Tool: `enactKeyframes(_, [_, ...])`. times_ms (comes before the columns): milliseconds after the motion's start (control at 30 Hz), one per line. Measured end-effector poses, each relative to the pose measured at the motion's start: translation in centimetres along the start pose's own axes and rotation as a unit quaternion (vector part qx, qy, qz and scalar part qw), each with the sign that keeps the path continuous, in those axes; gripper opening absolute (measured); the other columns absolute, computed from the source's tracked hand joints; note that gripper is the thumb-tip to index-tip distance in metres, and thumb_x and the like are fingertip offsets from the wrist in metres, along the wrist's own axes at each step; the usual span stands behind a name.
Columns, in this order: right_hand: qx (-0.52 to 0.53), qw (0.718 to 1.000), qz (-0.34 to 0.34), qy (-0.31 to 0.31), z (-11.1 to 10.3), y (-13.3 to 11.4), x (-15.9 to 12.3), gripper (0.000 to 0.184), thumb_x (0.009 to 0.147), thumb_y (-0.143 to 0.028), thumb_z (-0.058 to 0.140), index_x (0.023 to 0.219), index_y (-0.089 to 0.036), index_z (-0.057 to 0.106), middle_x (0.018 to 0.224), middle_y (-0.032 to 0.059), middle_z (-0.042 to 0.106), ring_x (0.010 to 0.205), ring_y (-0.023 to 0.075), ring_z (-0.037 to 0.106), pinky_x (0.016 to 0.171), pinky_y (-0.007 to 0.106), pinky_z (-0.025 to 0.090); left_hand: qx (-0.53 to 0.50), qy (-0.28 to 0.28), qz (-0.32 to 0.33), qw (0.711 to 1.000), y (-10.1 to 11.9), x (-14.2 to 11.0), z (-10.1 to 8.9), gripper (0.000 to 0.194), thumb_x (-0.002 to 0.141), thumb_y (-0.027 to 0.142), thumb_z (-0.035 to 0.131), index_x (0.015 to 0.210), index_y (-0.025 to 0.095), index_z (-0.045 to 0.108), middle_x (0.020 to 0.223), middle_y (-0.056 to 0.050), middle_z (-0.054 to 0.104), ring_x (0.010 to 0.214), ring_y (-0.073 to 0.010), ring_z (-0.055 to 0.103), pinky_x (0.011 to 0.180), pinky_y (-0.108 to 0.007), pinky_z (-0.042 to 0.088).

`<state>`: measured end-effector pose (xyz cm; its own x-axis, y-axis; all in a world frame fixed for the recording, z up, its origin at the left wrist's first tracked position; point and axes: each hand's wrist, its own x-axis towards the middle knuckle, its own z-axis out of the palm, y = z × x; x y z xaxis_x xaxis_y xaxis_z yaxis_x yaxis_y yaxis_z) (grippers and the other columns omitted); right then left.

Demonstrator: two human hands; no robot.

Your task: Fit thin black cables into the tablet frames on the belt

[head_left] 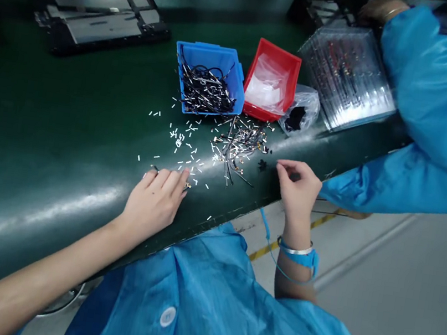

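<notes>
Left hand (156, 196): one, palm down on the dark green bench (65, 127), fingers side by side over a slim dark cable, of which a dark end and a gold-coloured connector (187, 185) showed at the edges; whether the fingers gripped it or merely covered it could not be told. Right hand (299, 193): one, thumb and forefinger tips together, just beside a small cluster of black pieces (262, 165); anything held between the tips was too small to tell. Loose cables (237, 144): one tangled heap, between the hands and in front of the bins. White slips (179, 139): many, scattered around the heap. Blue bin (238, 88): one, holding black cables (207, 92). Red bin (291, 82): one, beside it, holding clear plastic film (267, 84). Handling notes, by judgement: the cable seemed best steadied flat by the left fingers, its connector left exposed and unbent; small pieces called for a light fingertip pinch, taken singly; tangled cables wanted easing out by the body, never tugging at the connectors, with stray slips kept from underneath.
</notes>
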<state>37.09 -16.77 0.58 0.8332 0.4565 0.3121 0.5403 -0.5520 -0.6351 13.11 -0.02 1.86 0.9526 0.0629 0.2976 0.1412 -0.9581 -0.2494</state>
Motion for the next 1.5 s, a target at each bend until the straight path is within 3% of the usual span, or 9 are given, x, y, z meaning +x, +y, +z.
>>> enactKeyframes(133, [-0.032,0.999,0.014,-0.020,1.0,0.5,2.1,0.009,0.071,-0.021,0.063,0.075,-0.019,0.072,0.066,0.0002,0.063,0.059,0.0140,0.053,0.062,0.029,0.043,-0.040,-0.037,-0.060,0.997,0.8,-0.7,0.0,0.040,0.094,0.027,0.043,0.119,0.001,0.062,0.084,-0.014,0.064,0.075,-0.0258,0.058,0.064,-0.037,0.042])
enactKeyframes(267, [-0.106,0.994,0.009,-0.016,2.2,0.0,2.8,0.005,0.070,-0.022,0.065,0.070,-0.020,0.069,0.065,0.0006,0.063,0.057,0.0147,0.052,0.059,0.029,0.039,-0.114,-0.023,-0.094,0.989,0.7,-1.9,-0.5,0.044,0.094,0.030,0.047,0.129,0.007,0.056,0.098,-0.017,0.067,0.084,-0.0292,0.061,0.073,-0.041,0.044])
enactKeyframes(400, [-0.122,0.992,0.016,-0.002,2.4,0.4,3.1,0.005,0.070,-0.019,0.064,0.066,-0.020,0.067,0.065,0.0012,0.064,0.057,0.0156,0.054,0.061,0.031,0.041,-0.184,0.026,-0.077,0.979,0.5,-3.7,-0.7,0.043,0.091,0.022,0.052,0.133,0.012,0.055,0.124,-0.017,0.064,0.111,-0.0315,0.060,0.094,-0.045,0.042])
enactKeyframes(533, [-0.075,0.996,0.046,-0.008,1.8,0.2,2.9,0.005,0.069,-0.019,0.068,0.064,-0.020,0.070,0.062,0.0033,0.065,0.055,0.0135,0.055,0.060,0.032,0.042,-0.191,-0.009,-0.037,0.981,0.4,-5.1,-0.6,0.041,0.095,0.027,0.046,0.127,0.006,0.059,0.135,-0.019,0.057,0.126,-0.0324,0.052,0.104,-0.046,0.037])
enactKeyframes(667, [0.016,1.000,0.003,-0.015,1.7,-3.6,-0.8,0.005,0.073,-0.024,0.069,0.073,-0.020,0.072,0.067,0.0027,0.067,0.060,0.0145,0.058,0.060,0.031,0.045,-0.212,-0.048,-0.037,0.975,0.9,-5.4,-0.3,0.048,0.097,0.033,0.042,0.133,0.005,0.055,0.138,-0.020,0.054,0.128,-0.0317,0.050,0.104,-0.042,0.038])
enactKeyframes(800, [0.070,0.976,-0.098,-0.182,3.1,-8.6,-6.4,0.008,0.081,-0.023,0.064,0.074,-0.022,0.069,0.068,-0.0014,0.065,0.059,0.0126,0.057,0.054,0.027,0.044,-0.206,-0.067,-0.054,0.975,1.9,-5.1,-0.1,0.052,0.097,0.034,0.042,0.136,0.000,0.051,0.136,-0.023,0.054,0.127,-0.0335,0.049,0.100,-0.040,0.039])
enactKeyframes(900, [0.054,0.964,-0.133,-0.222,4.5,-10.2,-8.3,0.010,0.083,-0.021,0.061,0.076,-0.022,0.068,0.067,-0.0014,0.063,0.059,0.0123,0.055,0.055,0.026,0.045,-0.185,-0.066,-0.051,0.979,2.4,-4.8,0.0,0.054,0.097,0.035,0.042,0.134,-0.004,0.050,0.133,-0.024,0.055,0.125,-0.0334,0.049,0.097,-0.040,0.040])
enactKeyframes(1367, [0.001,0.963,-0.204,-0.174,6.1,-10.2,-8.9,0.013,0.087,-0.023,0.055,0.084,-0.022,0.068,0.070,0.0010,0.059,0.062,0.0148,0.054,0.058,0.029,0.044,-0.140,-0.068,-0.048,0.987,2.5,-4.7,0.0,0.055,0.096,0.038,0.041,0.132,-0.003,0.052,0.133,-0.023,0.055,0.122,-0.0321,0.048,0.094,-0.039,0.037])
enactKeyframes(1500, [-0.021,0.950,-0.285,-0.128,6.0,-9.8,-9.6,0.018,0.090,-0.019,0.053,0.086,-0.020,0.071,0.077,0.0049,0.064,0.069,0.0164,0.058,0.063,0.029,0.047,-0.151,-0.071,-0.051,0.985,2.6,-4.7,-0.1,0.056,0.096,0.037,0.042,0.132,-0.005,0.051,0.133,-0.025,0.054,0.122,-0.0331,0.048,0.094,-0.039,0.037])
